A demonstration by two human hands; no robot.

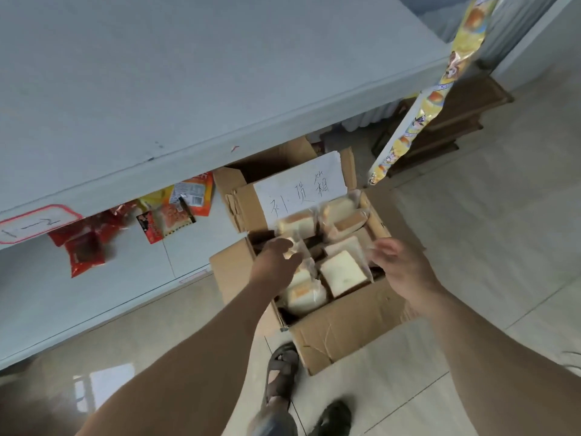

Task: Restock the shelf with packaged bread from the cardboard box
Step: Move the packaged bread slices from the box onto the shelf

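My left hand [276,259] pinched a bread pack [300,247] in the cardboard box [339,322] (right hand [399,265] open, empty), square loaf [342,272] lying between them.

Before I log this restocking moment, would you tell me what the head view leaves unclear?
- Left hand: fingertips blurred among the wrappers, so its grip on a bread packet is uncertain.
- Cardboard box: its lower layers are hidden by the top packets.
- Lower shelf: its back is covered by the upper shelf.

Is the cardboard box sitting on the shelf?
No, the cardboard box stands on the floor tiles beside the shelf, with both hands reaching into it.
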